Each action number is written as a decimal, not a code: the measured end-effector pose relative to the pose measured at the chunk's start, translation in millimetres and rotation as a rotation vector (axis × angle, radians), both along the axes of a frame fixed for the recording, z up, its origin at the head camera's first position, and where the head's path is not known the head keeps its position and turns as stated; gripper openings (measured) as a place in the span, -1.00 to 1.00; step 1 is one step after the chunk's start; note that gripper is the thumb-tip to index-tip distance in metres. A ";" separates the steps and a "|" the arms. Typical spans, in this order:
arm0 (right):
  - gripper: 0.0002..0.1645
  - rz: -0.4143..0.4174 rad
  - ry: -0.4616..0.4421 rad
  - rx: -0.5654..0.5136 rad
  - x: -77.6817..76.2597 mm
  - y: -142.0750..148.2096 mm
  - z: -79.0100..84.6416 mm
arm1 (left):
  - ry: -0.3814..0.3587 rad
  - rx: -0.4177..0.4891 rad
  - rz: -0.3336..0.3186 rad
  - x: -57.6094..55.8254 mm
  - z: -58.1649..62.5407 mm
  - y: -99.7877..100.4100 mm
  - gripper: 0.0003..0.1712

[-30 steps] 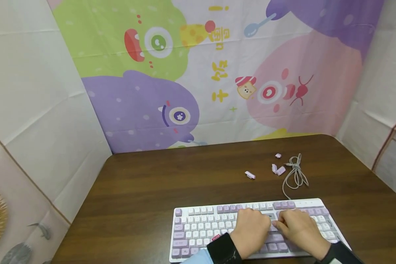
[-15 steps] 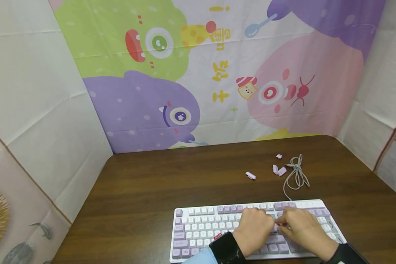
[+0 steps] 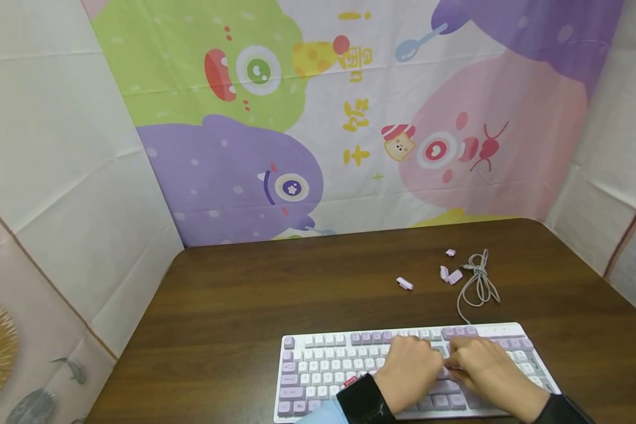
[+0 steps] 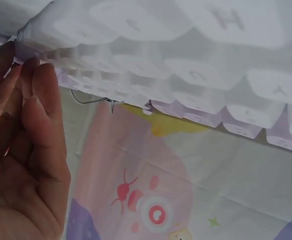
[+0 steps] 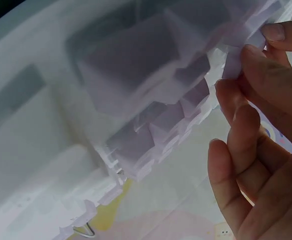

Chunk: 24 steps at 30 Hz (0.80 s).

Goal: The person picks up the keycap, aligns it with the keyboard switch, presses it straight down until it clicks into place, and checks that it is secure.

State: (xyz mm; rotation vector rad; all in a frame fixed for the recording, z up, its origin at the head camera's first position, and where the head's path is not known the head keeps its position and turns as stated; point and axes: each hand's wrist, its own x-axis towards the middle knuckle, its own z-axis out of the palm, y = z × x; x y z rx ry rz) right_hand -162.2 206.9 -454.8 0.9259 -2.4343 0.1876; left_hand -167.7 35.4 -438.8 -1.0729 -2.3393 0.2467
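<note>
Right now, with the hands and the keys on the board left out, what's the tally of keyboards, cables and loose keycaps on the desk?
Keyboard: 1
Cable: 1
Loose lilac keycaps: 4
Total: 6

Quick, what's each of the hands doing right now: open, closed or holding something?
Left hand: fingers bent at the keyboard; whether they grip anything cannot be told.
Right hand: closed, seemingly pinching a lavender keycap between thumb and finger.
</note>
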 end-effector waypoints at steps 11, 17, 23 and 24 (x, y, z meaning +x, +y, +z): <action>-0.70 0.020 0.015 -0.012 -1.1 0.0 -3.1 | -0.024 -0.014 0.027 -0.2 2.1 0.2 -0.85; -0.78 0.010 -0.021 -0.003 -1.1 0.7 -2.9 | -0.035 -0.037 0.027 -2.1 3.9 -0.1 -0.83; -0.89 -0.023 -0.148 -0.007 -1.4 3.2 -0.8 | -0.089 -0.054 0.032 -8.5 8.4 -0.5 -0.77; -0.91 -0.024 -0.172 -0.004 -1.5 3.7 -0.4 | -0.104 -0.053 0.030 -9.6 9.2 -0.8 -0.76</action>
